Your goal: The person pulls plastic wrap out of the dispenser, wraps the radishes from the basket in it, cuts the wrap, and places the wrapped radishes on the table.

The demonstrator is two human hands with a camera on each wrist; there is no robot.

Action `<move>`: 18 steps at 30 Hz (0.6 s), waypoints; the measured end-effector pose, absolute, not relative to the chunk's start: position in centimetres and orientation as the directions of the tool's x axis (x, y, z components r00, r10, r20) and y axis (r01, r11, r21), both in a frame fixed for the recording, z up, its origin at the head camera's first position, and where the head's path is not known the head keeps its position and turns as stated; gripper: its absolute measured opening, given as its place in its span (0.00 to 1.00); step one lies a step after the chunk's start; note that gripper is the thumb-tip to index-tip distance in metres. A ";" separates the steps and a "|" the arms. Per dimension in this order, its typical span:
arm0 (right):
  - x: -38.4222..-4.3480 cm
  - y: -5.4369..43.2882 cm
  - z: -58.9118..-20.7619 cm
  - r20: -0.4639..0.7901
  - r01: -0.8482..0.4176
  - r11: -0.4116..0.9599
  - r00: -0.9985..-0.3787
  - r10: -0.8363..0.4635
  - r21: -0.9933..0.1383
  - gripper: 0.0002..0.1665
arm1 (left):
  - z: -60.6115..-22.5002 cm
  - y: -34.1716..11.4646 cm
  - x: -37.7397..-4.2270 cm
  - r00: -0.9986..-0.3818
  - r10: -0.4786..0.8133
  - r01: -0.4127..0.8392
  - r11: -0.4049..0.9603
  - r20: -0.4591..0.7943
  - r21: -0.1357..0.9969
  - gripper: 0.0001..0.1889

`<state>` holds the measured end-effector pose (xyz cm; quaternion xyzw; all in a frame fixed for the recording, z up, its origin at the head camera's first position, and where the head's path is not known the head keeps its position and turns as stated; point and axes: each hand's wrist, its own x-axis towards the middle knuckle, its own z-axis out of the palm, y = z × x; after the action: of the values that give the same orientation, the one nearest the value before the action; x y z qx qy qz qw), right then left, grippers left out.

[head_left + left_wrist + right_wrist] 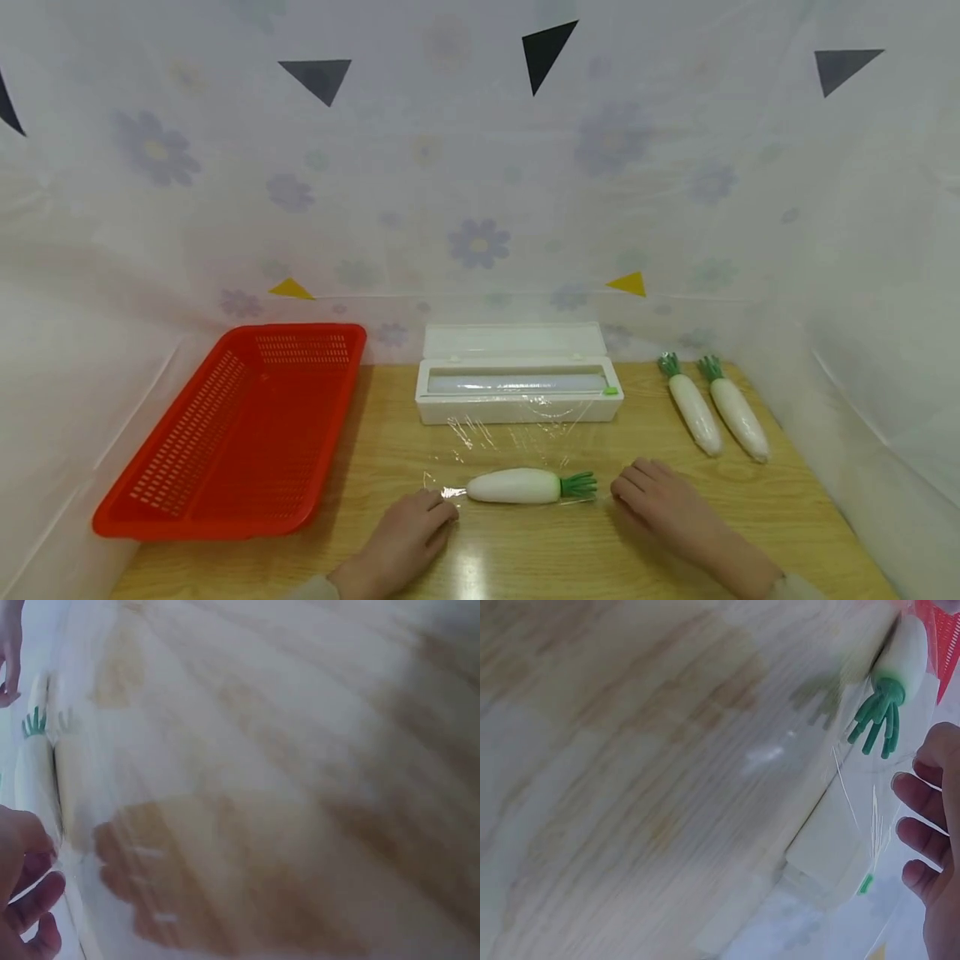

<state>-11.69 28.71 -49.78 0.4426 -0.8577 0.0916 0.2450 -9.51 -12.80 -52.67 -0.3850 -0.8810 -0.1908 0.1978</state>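
A white radish [513, 486] with green stems lies crosswise on a sheet of clear plastic wrap [468, 437]. The sheet runs forward from a white wrap box [517, 410] whose lid stands raised. At the radish's tip, my left hand [408, 533] pinches the wrap's near left corner with curled fingers. My right hand [667, 508], beyond the green stems, pinches the near right corner; in the right wrist view its fingertips [911, 784] are at the film's edge. Little of the left hand [26, 885] shows in its own wrist view.
An empty red plastic basket [255, 442] stands at the left of the wooden table [540, 558]. Two more white radishes [695, 412], shiny as if wrapped, lie side by side at the back right. White flowered sheeting [480, 192] encloses the back and sides.
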 end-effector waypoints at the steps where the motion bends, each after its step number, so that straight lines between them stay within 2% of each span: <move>1: -11.8 28.7 -49.7 0.505 -0.803 0.593 -0.488 -0.712 0.060 0.25 | -52.6 -12.8 -9.7 -0.620 0.586 0.753 0.632 0.521 0.184 0.10; 3: -12.1 28.6 -49.7 0.513 -0.803 0.594 -0.488 -0.707 0.055 0.26 | -52.3 -12.7 -10.1 -0.633 0.544 0.738 0.639 0.551 0.216 0.11; 5: -12.5 28.6 -49.7 0.517 -0.795 0.604 -0.496 -0.698 0.052 0.27 | -51.9 -12.7 -10.5 -0.689 0.496 0.699 0.648 0.528 0.303 0.10; 9: -13.2 28.6 -49.8 0.519 -0.770 0.636 -0.521 -0.678 0.059 0.29 | -51.1 -12.6 -11.6 -0.833 0.404 0.551 0.659 0.377 0.512 0.08; 11: -13.6 28.6 -50.0 0.516 -0.760 0.647 -0.530 -0.673 0.063 0.29 | -50.9 -12.5 -12.1 -0.879 0.373 0.477 0.650 0.298 0.592 0.07; 15: -14.1 28.4 -50.1 0.488 -0.741 0.670 -0.567 -0.664 0.049 0.08 | -51.1 -12.2 -13.1 -0.912 0.327 0.405 0.632 0.246 0.661 0.07; 16: -14.2 28.3 -50.2 0.482 -0.735 0.676 -0.577 -0.660 0.045 0.06 | -51.2 -12.2 -13.2 -0.916 0.315 0.398 0.631 0.249 0.666 0.07; 18: -14.5 28.3 -50.3 0.470 -0.722 0.691 -0.599 -0.649 0.033 0.13 | -51.5 -12.1 -13.5 -0.918 0.291 0.396 0.638 0.269 0.660 0.06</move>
<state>-14.45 28.27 -50.33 0.3849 -0.8905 0.0805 0.2289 -13.46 -12.15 -51.51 -0.1903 -0.9024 -0.3805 0.0688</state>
